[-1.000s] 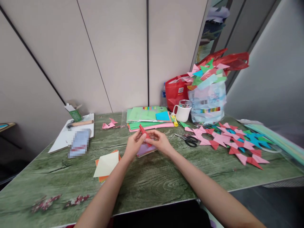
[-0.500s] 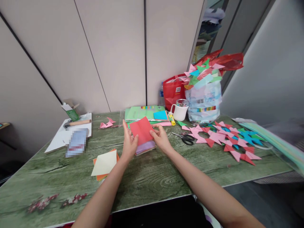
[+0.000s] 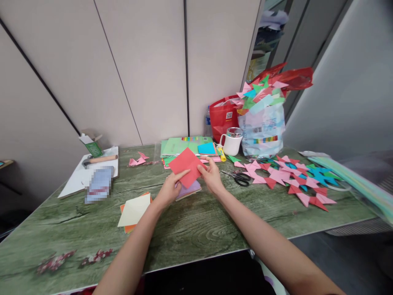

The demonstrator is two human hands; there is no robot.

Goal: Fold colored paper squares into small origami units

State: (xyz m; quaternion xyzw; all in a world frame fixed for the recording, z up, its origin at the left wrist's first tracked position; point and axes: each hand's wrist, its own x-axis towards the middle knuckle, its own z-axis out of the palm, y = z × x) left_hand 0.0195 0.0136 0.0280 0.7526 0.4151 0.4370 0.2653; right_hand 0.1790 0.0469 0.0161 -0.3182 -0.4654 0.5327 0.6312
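Observation:
A red square of paper (image 3: pixel 184 159) is held up off the table, turned with one corner toward the top. My right hand (image 3: pixel 211 176) pinches it at its right corner, thumb in front. From the lower left, my left hand (image 3: pixel 169 190) grips the paper's lower part, its index finger laid across the front. Just below the red paper lies a small stack of paper squares with a purple sheet (image 3: pixel 188 190) on top, partly covered. Left of my left hand, a cream sheet (image 3: pixel 136 209) rests over orange ones on the green wood-patterned table (image 3: pixel 208 233).
Behind my hands lie green paper packs (image 3: pixel 184 146). Black-handled scissors (image 3: pixel 241 178), a white mug (image 3: pixel 232 143) and folded pink, red and blue paper shapes (image 3: pixel 282 174) are to the right. A full bag (image 3: pixel 262 127) stands behind. A hammer (image 3: pixel 101 159) lies at left.
My left hand has shifted from the paper's left edge to its lower part, index finger now over the front. The red paper has turned slightly, corner up.

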